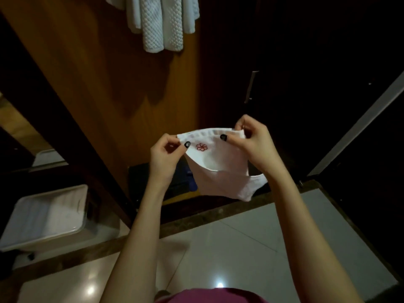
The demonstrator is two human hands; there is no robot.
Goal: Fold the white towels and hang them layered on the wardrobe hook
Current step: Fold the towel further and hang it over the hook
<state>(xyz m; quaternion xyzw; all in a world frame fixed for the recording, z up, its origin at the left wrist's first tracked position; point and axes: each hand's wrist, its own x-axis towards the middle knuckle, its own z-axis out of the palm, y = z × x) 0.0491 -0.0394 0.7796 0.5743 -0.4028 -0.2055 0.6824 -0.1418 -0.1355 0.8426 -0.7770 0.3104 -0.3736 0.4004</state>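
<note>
Before the open wardrobe, a small white towel (220,171) is held up in the air between both hands, above the dark threshold where the tiled floor (218,248) meets the cabinet. At the towel's upper left corner, the left hand (166,154) has its fingers (172,138) curled in, pinching the hem against the thumb. The right hand (253,145) pinches the upper right corner in the same way, its fingers bunched tightly over the edge. Both thumbnails are painted black. The top hem is stretched nearly straight between the two grips, and the cloth below hangs doubled, with a lower layer sagging out to the right. A red embroidered flower (201,146) shows just beside the left thumb. Higher up, several white waffle-textured towels (161,22) hang layered against the wooden wardrobe door (98,84); their tops are cut off by the frame edge. A metal handle (251,86) sits on the dark panel to the right. Low on the left, a white plastic basket (43,243) stands on the floor with pale folded cloth inside.
</note>
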